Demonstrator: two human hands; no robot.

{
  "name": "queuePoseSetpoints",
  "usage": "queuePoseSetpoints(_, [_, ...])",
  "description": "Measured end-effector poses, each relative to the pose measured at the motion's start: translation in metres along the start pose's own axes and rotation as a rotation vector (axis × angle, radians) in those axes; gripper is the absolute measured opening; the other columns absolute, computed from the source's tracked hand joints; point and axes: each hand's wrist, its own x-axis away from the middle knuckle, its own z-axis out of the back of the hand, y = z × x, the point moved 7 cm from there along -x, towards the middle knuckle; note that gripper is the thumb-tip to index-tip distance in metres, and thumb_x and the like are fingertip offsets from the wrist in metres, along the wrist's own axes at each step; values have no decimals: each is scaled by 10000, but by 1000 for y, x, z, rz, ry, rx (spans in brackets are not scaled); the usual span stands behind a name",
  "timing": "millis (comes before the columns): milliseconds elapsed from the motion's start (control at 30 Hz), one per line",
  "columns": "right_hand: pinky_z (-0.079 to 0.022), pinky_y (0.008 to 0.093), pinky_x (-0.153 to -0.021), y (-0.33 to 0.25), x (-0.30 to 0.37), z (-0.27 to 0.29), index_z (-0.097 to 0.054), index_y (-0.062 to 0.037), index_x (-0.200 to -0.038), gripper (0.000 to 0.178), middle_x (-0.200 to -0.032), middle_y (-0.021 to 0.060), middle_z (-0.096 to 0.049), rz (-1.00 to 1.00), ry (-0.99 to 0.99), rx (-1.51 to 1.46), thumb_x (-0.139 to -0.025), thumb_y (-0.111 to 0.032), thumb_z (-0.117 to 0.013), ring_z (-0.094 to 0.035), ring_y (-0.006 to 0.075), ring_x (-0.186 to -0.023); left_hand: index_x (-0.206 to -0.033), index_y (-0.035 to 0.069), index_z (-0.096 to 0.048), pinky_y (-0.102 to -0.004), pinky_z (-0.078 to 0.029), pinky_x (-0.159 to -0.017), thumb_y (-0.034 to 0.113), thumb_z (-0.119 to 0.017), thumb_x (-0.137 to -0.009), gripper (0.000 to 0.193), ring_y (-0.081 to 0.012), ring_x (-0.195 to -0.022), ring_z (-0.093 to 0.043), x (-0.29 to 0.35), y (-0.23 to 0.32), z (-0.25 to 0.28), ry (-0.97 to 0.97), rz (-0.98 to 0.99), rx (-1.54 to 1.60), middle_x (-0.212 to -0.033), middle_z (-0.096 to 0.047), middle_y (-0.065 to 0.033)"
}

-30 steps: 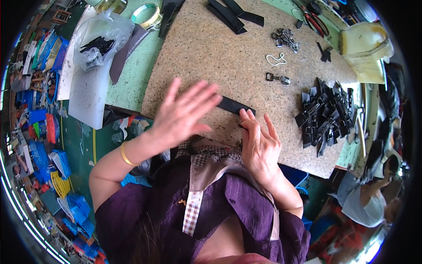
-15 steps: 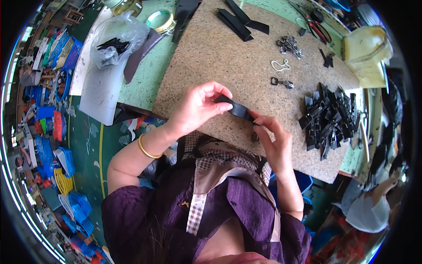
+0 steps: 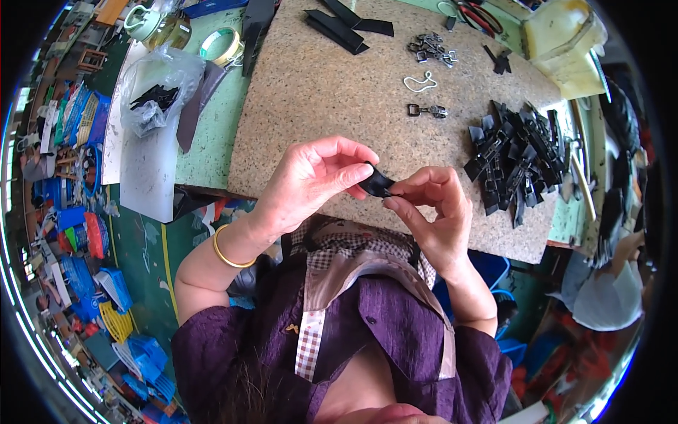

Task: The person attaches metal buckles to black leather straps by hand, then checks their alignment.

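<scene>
A short black strap (image 3: 376,183) is bent between my two hands, above the near edge of the speckled board (image 3: 311,99). My left hand (image 3: 321,173) pinches its left end between thumb and fingers. At the other end, my right hand (image 3: 432,205) closes thumb and fingertips on the strap; the fingers partly cover that end. Beyond my hands lie a single metal buckle clasp (image 3: 426,111), a loop of white cord (image 3: 421,83) and a small heap of metal clasps (image 3: 432,49). To the right is a large pile of black straps with buckles (image 3: 519,159).
Flat black strips (image 3: 339,30) lie at the board's far side. Further left are a plastic bag (image 3: 159,92) holding black pieces, a tape roll (image 3: 220,46) and a lidded jar (image 3: 162,28). A yellowish container (image 3: 565,46) and red-handled pliers (image 3: 480,18) stand far right.
My hands have come closer together, and the strap between them is more sharply bent. The table and its contents have shifted in view as my head moved.
</scene>
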Motion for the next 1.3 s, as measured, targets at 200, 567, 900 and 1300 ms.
queuePoseSetpoints(200, [-551,268,-680,-3,-2,-1,-474,-7,-947,299,-811,104,-666,6,-4,-18,-762,51,-701,-683,164,-759,-1025,-24,-593,-254,-555,-706,23,-637,-853,183,-121,-787,-636,1,1,-2,15,15,-19,-918,-631,-69])
queuePoseSetpoints(567, [-536,265,-650,-5,-4,-4,-520,-4,-945,295,-791,85,-657,-53,-23,3,-741,0,-734,-668,156,-720,-1054,-25,-575,-235,-518,-804,-49,-669,-802,270,-100,-889,-603,13,14,-7,-26,-73,-242,-957,-628,-63])
queuePoseSetpoints(900, [-506,274,-572,-13,-7,-8,-602,-28,-821,183,-773,73,-618,295,54,169,-690,24,-719,-638,188,-655,-902,7,-637,-253,-521,-697,-13,-689,-775,138,-140,-799,-643,15,45,-20,-16,-551,-745,-857,-646,-65])
queuePoseSetpoints(1300, [-495,209,-526,-2,-25,-6,-637,-50,-864,157,-800,20,-638,159,-125,-116,-744,43,-674,-616,90,-689,-939,-8,-671,-224,-509,-665,34,-659,-837,112,-90,-756,-618,-5,23,-2,-198,-214,-285,-835,-654,-54])
